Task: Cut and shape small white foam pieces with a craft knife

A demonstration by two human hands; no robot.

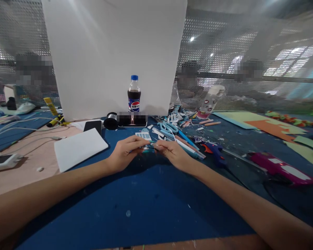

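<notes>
Both hands pinch with fingertips and thumbs nearly together: the left hand [126, 152] and the right hand [174, 154] hold a small, thin piece [151, 145] between them, in front of the cola bottle and slightly to its right. The piece looks dark and slender, but fingers hide most of it, so its material cannot be told.

The cola bottle [134, 97] is clear, rounded plastic with a ridged blue cap. Nearer than the bottle spreads a smooth, matte blue mat [127, 198], flecked with pale specks. Just in front of the bottle lies a flat, glossy phone [133, 121]; left of the bottle, a round, shiny-sided spool [111, 121] and, farther left and nearer, a smooth white rectangular slab [80, 149]. Right of the bottle are scissors [169, 127] with looped pale-blue handles and a heap of jagged scraps [178, 116]; farther right, a hard magenta glue gun [279, 166]. Behind the bottle stands a plain white panel [109, 52].
</notes>
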